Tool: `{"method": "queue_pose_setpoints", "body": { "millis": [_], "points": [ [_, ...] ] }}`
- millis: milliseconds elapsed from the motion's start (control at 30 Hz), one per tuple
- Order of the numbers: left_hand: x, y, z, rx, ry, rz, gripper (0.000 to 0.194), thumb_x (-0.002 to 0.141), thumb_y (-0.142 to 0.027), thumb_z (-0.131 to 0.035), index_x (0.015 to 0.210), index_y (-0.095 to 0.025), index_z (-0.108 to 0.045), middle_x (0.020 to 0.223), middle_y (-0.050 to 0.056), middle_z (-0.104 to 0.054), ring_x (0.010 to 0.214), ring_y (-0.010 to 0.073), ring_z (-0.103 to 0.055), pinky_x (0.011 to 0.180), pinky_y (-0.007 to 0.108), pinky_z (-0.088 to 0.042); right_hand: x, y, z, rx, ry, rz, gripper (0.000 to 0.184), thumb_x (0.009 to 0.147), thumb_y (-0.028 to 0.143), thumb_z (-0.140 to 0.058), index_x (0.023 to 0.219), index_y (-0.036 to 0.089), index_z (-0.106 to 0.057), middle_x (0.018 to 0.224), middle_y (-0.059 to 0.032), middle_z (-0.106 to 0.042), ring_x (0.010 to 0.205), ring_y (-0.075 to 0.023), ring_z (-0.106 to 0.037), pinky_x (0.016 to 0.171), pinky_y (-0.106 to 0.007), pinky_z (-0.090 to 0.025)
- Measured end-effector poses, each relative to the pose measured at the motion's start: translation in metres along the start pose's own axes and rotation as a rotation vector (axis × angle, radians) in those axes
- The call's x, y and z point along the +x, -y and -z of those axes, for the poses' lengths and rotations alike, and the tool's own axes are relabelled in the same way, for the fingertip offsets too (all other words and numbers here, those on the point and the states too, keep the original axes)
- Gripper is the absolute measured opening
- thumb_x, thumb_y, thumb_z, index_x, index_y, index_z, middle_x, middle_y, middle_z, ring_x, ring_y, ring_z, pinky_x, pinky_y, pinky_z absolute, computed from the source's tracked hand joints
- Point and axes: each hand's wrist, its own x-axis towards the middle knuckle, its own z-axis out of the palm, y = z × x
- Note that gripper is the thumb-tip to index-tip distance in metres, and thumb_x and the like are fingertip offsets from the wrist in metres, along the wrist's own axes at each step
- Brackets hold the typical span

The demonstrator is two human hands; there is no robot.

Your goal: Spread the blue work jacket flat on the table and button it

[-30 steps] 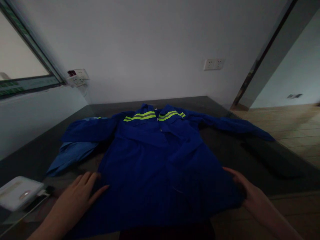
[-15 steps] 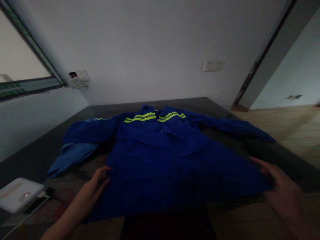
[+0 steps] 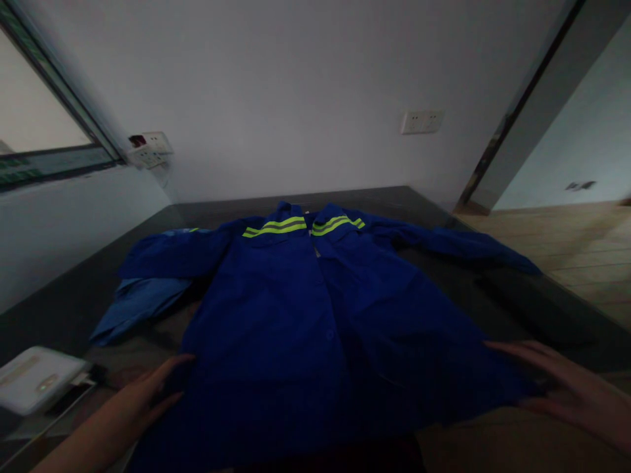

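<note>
A dark blue work jacket (image 3: pixel 266 315) with yellow-green reflective stripes across its chest lies spread out, collar toward the wall. Its front edge hangs toward me past the table's near side. On the jacket's lower left edge, my left hand (image 3: pixel 152 394) grips the cloth between thumb and fingers. My right hand (image 3: pixel 547 374) pinches the lower right corner, which is pulled outward. The right sleeve stretches out flat on the table, while the left one is bunched beside a lighter blue piece of cloth (image 3: pixel 142 305).
The dark table (image 3: pixel 394 200) stands against a grey wall with sockets (image 3: pixel 422 122). A white box-shaped device (image 3: pixel 37 381) with a cable sits at the near left. A dark flat object (image 3: pixel 535 309) lies at right. Wooden floor (image 3: pixel 582 253) shows beyond the table.
Both hands have come lower and nearer to me, drawing the jacket's hem with them. The jacket's lower part is smoother, and its front opening shows further down.
</note>
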Motion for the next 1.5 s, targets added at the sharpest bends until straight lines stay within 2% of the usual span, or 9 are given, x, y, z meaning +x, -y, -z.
{"method": "queue_pose_setpoints", "body": {
  "millis": [133,300,400,500,767,1000,1100,1300,1500],
  "points": [
    [0.007,-0.017,0.012,0.039,-0.008,-0.042,0.041,0.08,-0.048,-0.047,0.117,-0.031,-0.057,0.111,0.002,-0.065,0.094,0.0265,-0.065,0.085,0.041,-0.052,0.009,0.056,0.015,0.04,-0.107,0.053,0.047,0.069,0.049,-0.069,0.115,0.04,-0.061,0.118,-0.0078,-0.062,0.105,-0.0286,-0.06,0.08,-0.039,-0.054],
    [0.027,-0.086,0.011,-0.008,-0.003,-0.416,0.033,0.088,-0.042,-0.046,0.118,-0.033,-0.056,0.128,0.001,-0.055,0.113,0.0226,-0.056,0.098,0.039,-0.046,0.048,0.136,-0.033,0.058,0.026,0.12,0.042,0.082,0.056,-0.053,0.113,0.028,-0.062,0.111,-0.0083,-0.062,0.103,-0.0252,-0.058,0.09,-0.042,-0.048],
    [0.044,-0.121,-0.003,-0.03,0.034,-0.565,0.033,0.09,-0.033,-0.047,0.122,-0.032,-0.053,0.135,0.002,-0.049,0.122,0.0214,-0.049,0.102,0.04,-0.043,0.066,0.15,-0.062,-0.025,0.086,0.128,0.04,0.077,0.05,-0.063,0.106,0.022,-0.063,0.106,-0.0088,-0.063,0.104,-0.0274,-0.056,0.094,-0.046,-0.043],
    [0.059,-0.142,-0.018,-0.04,0.054,-0.621,0.04,0.089,-0.034,-0.05,0.129,-0.03,-0.047,0.141,0.004,-0.044,0.13,0.0244,-0.04,0.107,0.048,-0.035,0.073,0.151,-0.068,0.003,0.17,0.143,0.025,0.077,0.039,-0.065,0.091,0.02,-0.063,0.099,-0.0077,-0.064,0.1,-0.0259,-0.057,0.092,-0.043,-0.044],
    [0.062,-0.157,-0.04,-0.015,0.117,-0.672,0.063,0.089,-0.041,-0.051,0.144,-0.036,-0.021,0.153,0.003,-0.023,0.14,0.029,-0.02,0.109,0.061,-0.019,0.049,0.182,-0.04,0.345,0.205,0.257,0.023,0.076,0.035,-0.063,0.095,0.022,-0.06,0.116,-0.0087,-0.06,0.109,-0.0252,-0.055,0.094,-0.035,-0.045],
    [0.052,-0.151,-0.038,-0.007,0.127,-0.697,0.064,0.088,-0.036,-0.051,0.145,-0.036,-0.02,0.153,0.002,-0.022,0.14,0.0294,-0.02,0.109,0.061,-0.019,0.049,0.226,-0.055,0.375,0.555,0.372,0.021,0.074,0.029,-0.07,0.093,0.021,-0.063,0.115,-0.0058,-0.06,0.105,-0.02,-0.057,0.089,-0.029,-0.045],
    [0.047,-0.147,-0.035,0.001,0.154,-0.689,0.064,0.089,-0.036,-0.05,0.145,-0.037,-0.019,0.154,0.001,-0.02,0.14,0.0289,-0.019,0.109,0.061,-0.02,0.057,0.227,-0.056,0.372,0.621,0.421,0.024,0.078,0.032,-0.068,0.099,0.023,-0.064,0.104,-0.0025,-0.064,0.095,-0.0164,-0.06,0.084,-0.026,-0.046],
    [0.035,-0.144,-0.03,0.014,0.232,-0.692,0.085,0.076,-0.06,-0.058,0.146,-0.036,-0.016,0.155,0.006,-0.015,0.14,0.0347,-0.015,0.108,0.066,-0.014,0.091,0.189,-0.045,0.14,0.247,0.316,0.038,0.088,0.047,-0.051,0.113,0.022,-0.062,0.127,-0.0098,-0.055,0.12,-0.0235,-0.047,0.104,-0.041,-0.034],
    [0.02,-0.151,-0.035,0.075,0.181,-0.678,0.093,0.071,-0.033,-0.069,0.145,-0.038,-0.014,0.154,0.006,-0.017,0.139,0.0354,-0.019,0.105,0.067,-0.021,0.093,0.165,-0.07,-0.041,0.471,0.399,0.091,0.062,0.062,-0.071,0.141,0.035,-0.035,0.153,-0.0102,-0.022,0.139,-0.0369,-0.014,0.108,-0.065,-0.007]
  ]
}}
